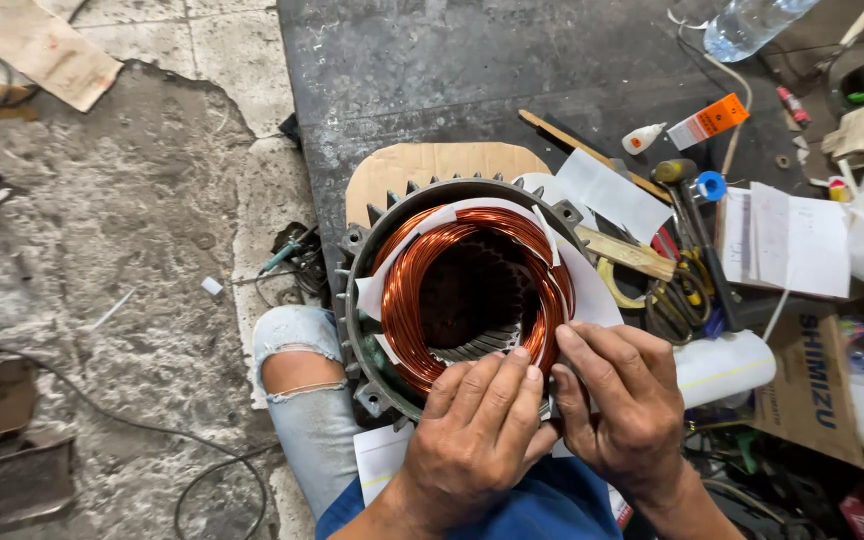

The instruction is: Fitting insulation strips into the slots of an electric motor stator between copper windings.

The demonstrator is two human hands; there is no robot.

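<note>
A round grey motor stator (364,290) stands on end in front of me, its bore ringed by shiny copper wire coils (407,290). White insulating paper strips (432,218) are tucked between the coils and the housing. My left hand (474,430) presses its fingers on the near rim of the coils. Touching it on the right, my right hand (620,400) pinches the coil edge and paper at the same spot. Neither hand holds a tool.
A cardboard sheet (422,165) lies under the stator on a dark metal bench (472,70). At right lie pliers (687,290), a hammer (682,185), paper sheets (787,240), a white roll (722,365), a glue bottle (642,138) and a plastic bottle (747,22). My knee (297,370) shows in torn jeans above the concrete floor (122,220).
</note>
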